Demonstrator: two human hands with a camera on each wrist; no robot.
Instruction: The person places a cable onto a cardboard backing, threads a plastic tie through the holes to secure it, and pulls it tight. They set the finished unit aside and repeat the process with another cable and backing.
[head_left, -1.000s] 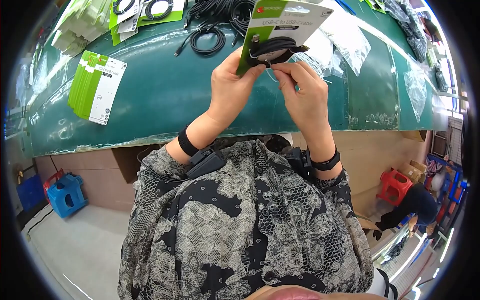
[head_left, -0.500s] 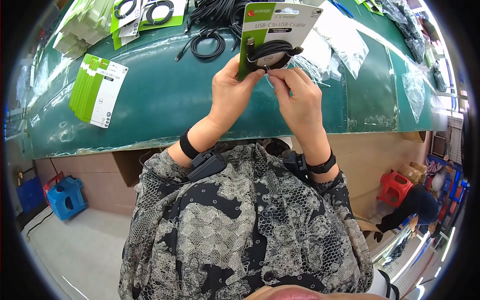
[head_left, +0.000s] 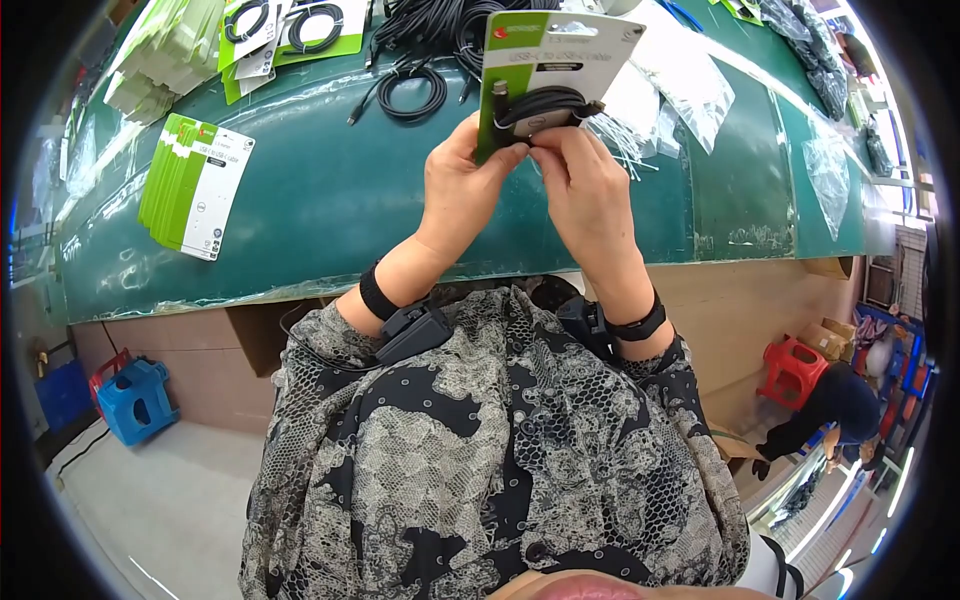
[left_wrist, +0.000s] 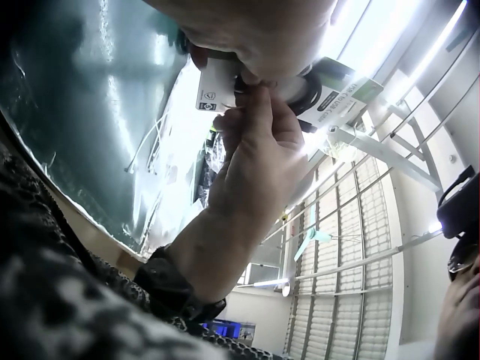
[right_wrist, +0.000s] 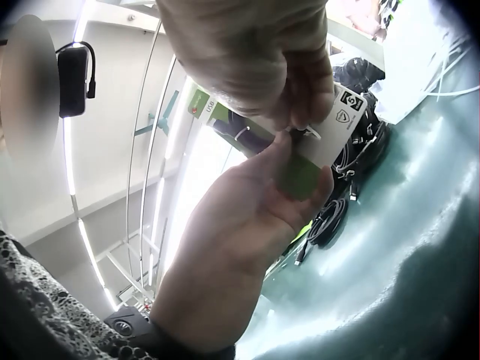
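Landmark: held card. Left hand grips its lower left corner, presumably for steadiness; right hand pinches the white tie at its lower edge, likely for control. Count: one black coil on card; one fanned stack leftward, cards uncounted.

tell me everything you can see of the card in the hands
The card is green and white, apparently stiff printed board, with a cutout at its top and "USB-C to USB-C cable" in blurred print. A coiled black cable lies against its front. It is held up, tilted, over the green table. The left hand grips its lower left edge; the right hand pinches at a white tie under the coil.
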